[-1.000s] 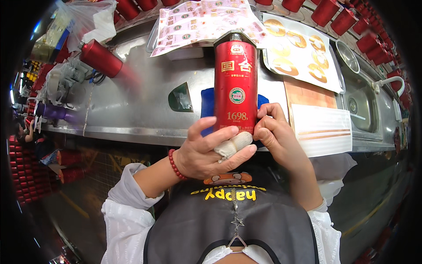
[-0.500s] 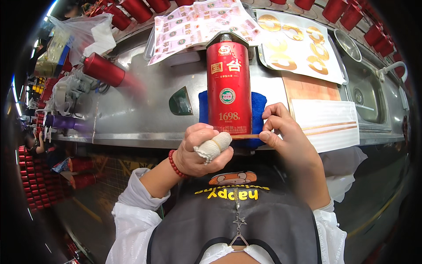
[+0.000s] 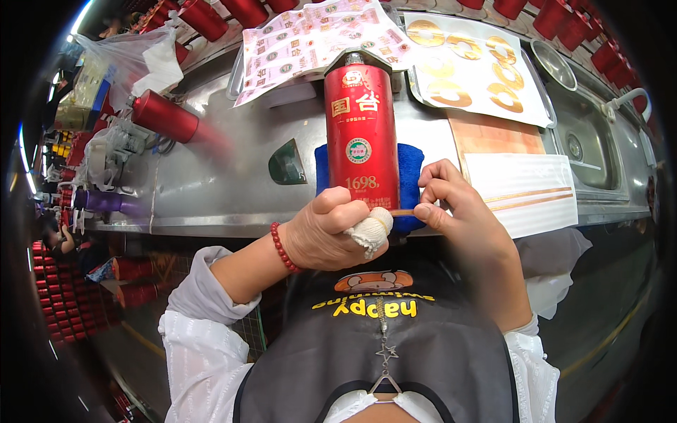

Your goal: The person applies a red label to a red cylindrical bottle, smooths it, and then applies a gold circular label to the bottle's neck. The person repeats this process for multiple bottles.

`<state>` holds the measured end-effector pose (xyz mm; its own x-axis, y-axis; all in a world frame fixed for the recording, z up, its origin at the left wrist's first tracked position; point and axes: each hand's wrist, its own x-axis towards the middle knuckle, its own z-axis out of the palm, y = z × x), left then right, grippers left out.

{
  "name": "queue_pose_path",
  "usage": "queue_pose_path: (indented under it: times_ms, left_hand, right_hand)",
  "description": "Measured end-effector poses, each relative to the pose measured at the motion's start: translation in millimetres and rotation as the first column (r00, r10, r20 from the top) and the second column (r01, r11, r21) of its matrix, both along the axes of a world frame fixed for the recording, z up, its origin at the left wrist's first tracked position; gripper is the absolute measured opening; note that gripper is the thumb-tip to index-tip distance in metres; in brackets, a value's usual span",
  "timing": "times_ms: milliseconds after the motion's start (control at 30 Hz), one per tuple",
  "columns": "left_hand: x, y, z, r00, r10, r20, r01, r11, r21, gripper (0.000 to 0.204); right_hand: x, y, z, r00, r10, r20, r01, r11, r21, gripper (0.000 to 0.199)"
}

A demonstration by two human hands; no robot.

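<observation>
A red metallic bottle [image 3: 362,127] with gold and green printing lies on a folded blue towel [image 3: 411,169], its base toward me. My left hand [image 3: 331,229] is curled against that base; a white knit finger cover [image 3: 371,231] with a rubber band sits on one digit. A thin copper-gold strip [image 3: 402,212] runs across the bottle's lower edge from the covered digit. At the right, my right hand [image 3: 451,208] pinches the strip's end between thumb and index finger. The strip's left part is hidden behind my left hand.
A pink printed sheet [image 3: 310,46] and a white sheet of gold labels [image 3: 486,63] lie behind. White backing with copper strips [image 3: 525,199] rests at right near a sink [image 3: 592,151]. Another red bottle [image 3: 166,116] and a dark green piece [image 3: 287,166] lie to the left.
My left hand has shifted right along the bottle's base, and the visible length of strip between the hands is shorter. My right hand keeps its pinch in nearly the same place.
</observation>
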<state>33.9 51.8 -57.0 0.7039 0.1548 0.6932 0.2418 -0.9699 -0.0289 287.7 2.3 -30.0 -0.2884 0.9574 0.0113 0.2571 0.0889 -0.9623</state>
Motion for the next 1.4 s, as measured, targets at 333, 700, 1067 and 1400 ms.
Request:
queue_pose_path:
  times_ms: [333,700,1067,1400]
  left_hand:
    - [2.4,-0.1,7.4,0.997,0.013,-0.077,-0.005,0.994,0.107,0.025]
    - [6.5,-1.5,5.3,0.999,0.025,-0.039,-0.019,0.989,0.146,0.026]
    - [0.4,-7.0,6.0,0.998,0.064,-0.014,-0.063,0.992,0.106,0.029]
    - [-9.1,-14.5,5.1,0.986,0.139,-0.087,-0.139,0.99,0.011,0.025]
  right_hand:
    - [4.1,1.0,-0.8,1.0,-0.009,0.024,0.01,0.999,-0.047,0.025]
    - [9.1,0.2,-5.5,1.0,0.0,0.014,0.001,0.999,-0.048,0.027]
    - [9.8,0.1,-1.8,0.999,0.004,0.032,-0.004,1.0,-0.024,0.026]
    - [10.0,-0.2,-2.3,1.0,0.005,0.017,-0.005,1.0,-0.018,0.026]
